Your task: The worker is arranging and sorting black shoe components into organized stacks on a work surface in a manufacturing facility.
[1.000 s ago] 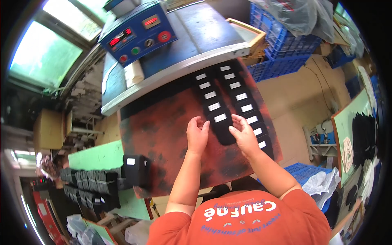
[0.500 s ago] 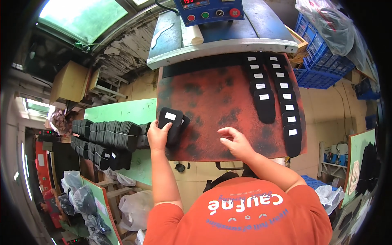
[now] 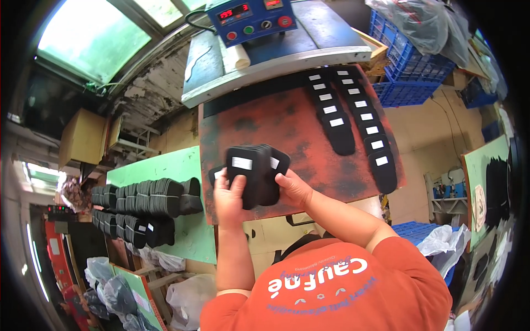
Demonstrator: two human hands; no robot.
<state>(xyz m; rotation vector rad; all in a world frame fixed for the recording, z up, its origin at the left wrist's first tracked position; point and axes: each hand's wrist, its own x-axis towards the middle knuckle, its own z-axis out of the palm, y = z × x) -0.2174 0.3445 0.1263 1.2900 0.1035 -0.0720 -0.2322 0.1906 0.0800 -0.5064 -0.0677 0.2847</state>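
In the head view, both hands hold a small stack of black flat pieces [image 3: 255, 172], each with a white label, fanned a little and lifted just above the near left part of the rust-red work plate [image 3: 287, 118]. The left hand [image 3: 231, 198] is closed on the stack's lower left side, thumb laid over the front piece below its label, fingers curled behind. The right hand [image 3: 294, 187] grips the stack's right edge, its thumb pressed against the black face and its fingers hidden behind the pieces. On the far right part of that plate, two rows of the same black labelled pieces [image 3: 353, 118] lie flat in overlapping lines that run from the plate's far edge toward its near right corner. Beyond the plate's far edge stands a grey press bed with a blue control box [image 3: 251, 19] carrying red number displays and round buttons. To the left of the plate a green bench [image 3: 160, 171] bears bundled black pieces [image 3: 149, 196] in packed rows. To the right of the plate, past its far corner, blue plastic crates [image 3: 411, 71] are stacked under a clear plastic sheet.
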